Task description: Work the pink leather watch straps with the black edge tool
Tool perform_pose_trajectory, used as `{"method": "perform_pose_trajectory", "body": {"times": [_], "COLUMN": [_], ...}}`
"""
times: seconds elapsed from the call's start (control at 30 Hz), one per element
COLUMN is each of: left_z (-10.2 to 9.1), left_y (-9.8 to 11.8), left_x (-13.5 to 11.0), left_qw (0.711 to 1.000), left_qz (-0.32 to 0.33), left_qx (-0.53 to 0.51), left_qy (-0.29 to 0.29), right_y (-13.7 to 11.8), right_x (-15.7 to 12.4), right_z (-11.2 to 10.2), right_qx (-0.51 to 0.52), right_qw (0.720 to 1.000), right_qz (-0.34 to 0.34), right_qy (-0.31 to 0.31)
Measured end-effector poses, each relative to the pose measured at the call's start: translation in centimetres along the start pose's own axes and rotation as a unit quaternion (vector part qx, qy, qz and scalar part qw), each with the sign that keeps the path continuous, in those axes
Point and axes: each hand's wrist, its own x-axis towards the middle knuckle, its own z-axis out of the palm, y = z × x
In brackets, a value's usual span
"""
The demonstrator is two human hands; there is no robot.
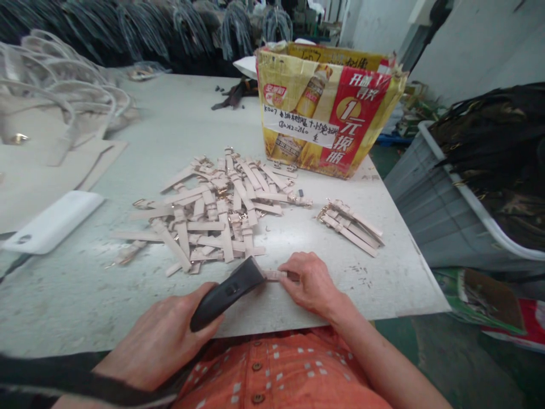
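Observation:
My left hand (170,329) is wrapped round a black handheld device (230,291) with a small button on its body. The broad head of this device meets one end of a short beige strap (275,275), low over the table's front edge. My right hand (310,281) pinches the strap's other end between thumb and fingers. What the device's head covers is hidden. Just beyond lies a loose pile of beige straps (213,213) with gold metal buckles or clasps. A smaller group of straps (351,225) lies apart to the right, roughly side by side.
A yellow and red cardboard box (293,108) stands at the table's back right. Left are a white flat device (53,221) with a dark cable and beige bag pieces with handles (63,108). A grey bin (426,193) of dark material stands right of the table (298,329).

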Motion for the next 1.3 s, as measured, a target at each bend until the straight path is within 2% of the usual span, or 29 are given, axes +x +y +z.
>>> {"method": "perform_pose_trajectory", "body": {"times": [0.17, 0.27, 0.37, 0.67, 0.93, 1.1, 1.2, 1.3], "left_z": [0.0, -0.2, -0.3, -0.3, -0.7, -1.0, -1.4, -1.6], "left_y": [0.1, 1.4, 2.8, 2.3, 4.4, 3.1, 2.0, 2.0], "left_x": [-0.6, -0.7, -0.6, -0.1, 1.3, 1.6, 1.6, 1.5], "left_qw": [1.000, 0.998, 0.992, 0.988, 0.990, 0.992, 0.993, 0.993], "left_qz": [-0.002, -0.002, -0.008, 0.004, 0.049, 0.058, 0.034, 0.029], "left_qx": [0.002, 0.019, 0.042, 0.065, 0.064, 0.031, 0.033, 0.048], "left_qy": [-0.012, -0.065, -0.117, -0.143, -0.120, -0.112, -0.104, -0.105], "right_y": [1.3, 1.9, 2.2, 2.1, 1.9, 1.7, 1.7, 1.8], "right_x": [-1.1, -2.0, -2.7, -2.7, -2.3, -2.2, -2.2, -2.2], "right_z": [-0.4, -0.1, 0.3, 0.5, 0.5, 0.3, 0.4, 0.5], "right_qx": [-0.051, -0.062, -0.031, 0.037, 0.081, 0.055, 0.059, 0.076], "right_qw": [0.989, 0.976, 0.973, 0.985, 0.989, 0.995, 0.996, 0.994], "right_qz": [-0.104, -0.165, -0.183, -0.145, -0.110, -0.078, -0.072, -0.077], "right_qy": [0.089, 0.126, 0.133, 0.085, 0.050, 0.011, 0.002, 0.003]}}
